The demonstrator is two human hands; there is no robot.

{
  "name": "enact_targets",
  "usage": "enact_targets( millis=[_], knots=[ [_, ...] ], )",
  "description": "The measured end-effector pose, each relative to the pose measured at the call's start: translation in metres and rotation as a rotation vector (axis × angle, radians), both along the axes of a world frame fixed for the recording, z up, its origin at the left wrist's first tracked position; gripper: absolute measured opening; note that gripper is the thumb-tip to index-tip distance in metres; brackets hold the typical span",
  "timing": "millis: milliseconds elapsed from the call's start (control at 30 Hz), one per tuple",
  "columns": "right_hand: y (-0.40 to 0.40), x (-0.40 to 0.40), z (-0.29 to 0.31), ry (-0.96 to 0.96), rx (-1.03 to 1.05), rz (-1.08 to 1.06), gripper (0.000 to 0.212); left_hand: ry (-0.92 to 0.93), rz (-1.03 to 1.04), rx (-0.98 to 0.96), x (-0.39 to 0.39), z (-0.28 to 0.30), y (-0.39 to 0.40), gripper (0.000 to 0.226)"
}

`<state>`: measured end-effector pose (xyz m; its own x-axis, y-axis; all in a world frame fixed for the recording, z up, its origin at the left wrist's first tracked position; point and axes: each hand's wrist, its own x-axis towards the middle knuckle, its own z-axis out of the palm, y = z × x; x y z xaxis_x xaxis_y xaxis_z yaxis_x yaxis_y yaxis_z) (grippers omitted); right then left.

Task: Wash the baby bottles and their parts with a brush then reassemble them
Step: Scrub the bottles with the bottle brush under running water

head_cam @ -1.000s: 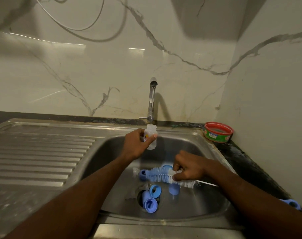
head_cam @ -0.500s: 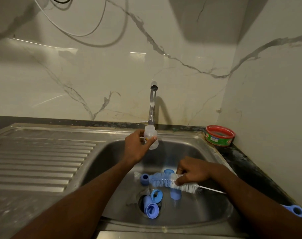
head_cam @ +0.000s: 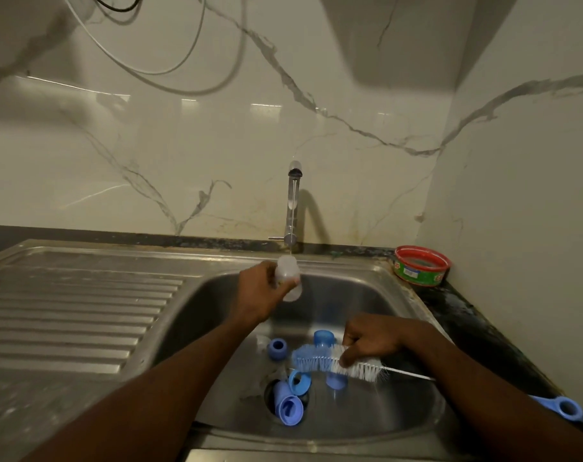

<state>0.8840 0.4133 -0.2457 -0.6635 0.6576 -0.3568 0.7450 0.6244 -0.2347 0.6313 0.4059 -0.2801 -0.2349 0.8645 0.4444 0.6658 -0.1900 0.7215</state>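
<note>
Bottle [head_cam: 288,278] higher, label unreadable

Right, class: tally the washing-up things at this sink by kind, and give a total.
Clear baby bottle: 1, held in the left hand
Bottle brush: 1, gripped by the right hand
Blue bottle parts in the sink: 5 that can be told apart
Red-rimmed green tub: 1
Total: 8

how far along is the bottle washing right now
Done: the bottles are taken apart; blue parts lie loose in the sink. In hand: the left hand holds a clear bottle under the tap; the right hand grips the brush. Left: washing those parts, reassembly.
</note>
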Motion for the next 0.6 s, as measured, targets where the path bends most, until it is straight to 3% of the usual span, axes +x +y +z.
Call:
enact_targets(
  millis=[67,167,300,400,533,600],
  knots=[
    [-0.0009,0.0000,0.0002,0.001,-0.004,-0.009,0.030,0.008,0.005,-0.004,0.0017,0.0015,0.0002,0.037],
    [-0.0040,-0.0005,0.0005,0.014,-0.009,-0.010,0.025,0.114,-0.007,-0.156,0.0027,-0.0046,-0.0035,0.035],
    [-0.0050,-0.0017,0.0035,-0.005,-0.014,-0.013,0.024,0.054,0.001,0.020,0.0024,0.0053,-0.0037,0.042],
    [-0.0071,-0.0021,0.0038,-0.014,-0.017,-0.021,0.027,0.137,-0.013,-0.177,0.0011,-0.0040,-0.0061,0.037],
    [-0.0087,-0.0019,0.0060,-0.014,0.008,-0.024,0.035,0.130,0.063,0.016,-0.0030,0.0029,-0.0045,0.045],
    [-0.0096,-0.0017,0.0062,-0.013,0.010,-0.024,0.034,0.260,0.079,-0.082,-0.0036,0.0002,-0.0078,0.041]
  ],
)
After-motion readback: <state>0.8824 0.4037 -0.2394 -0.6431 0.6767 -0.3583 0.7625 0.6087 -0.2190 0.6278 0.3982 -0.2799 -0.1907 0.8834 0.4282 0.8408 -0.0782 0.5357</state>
